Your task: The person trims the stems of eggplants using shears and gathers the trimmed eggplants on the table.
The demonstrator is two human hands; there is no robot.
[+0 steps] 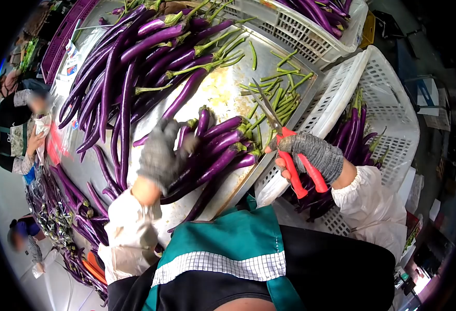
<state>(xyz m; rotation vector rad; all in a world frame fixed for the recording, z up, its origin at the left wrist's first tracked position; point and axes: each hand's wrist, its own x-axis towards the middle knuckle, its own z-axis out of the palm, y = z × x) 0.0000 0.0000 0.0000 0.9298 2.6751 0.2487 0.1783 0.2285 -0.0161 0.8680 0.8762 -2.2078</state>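
Note:
My right hand [316, 155], in a grey fingerless glove, grips red-handled scissors [267, 106] whose blades point up and away from me. Cut green stems [287, 98] lie scattered on the metal table [186, 215] beyond the blades. My left hand [160, 153], also gloved in grey, is over the left side of a row of short-stemmed eggplants [220, 142]. Motion blurs its fingers, so whether they hold an eggplant is unclear. A large heap of long purple eggplants [134, 62] with stems covers the table's far left part.
A white perforated crate [389, 103] with eggplants stands to the right, close to my right forearm. Another white crate [300, 36] of eggplants is at the back. Bagged eggplants [46, 207] lie at the left. Two other people [15, 135] are on the left side.

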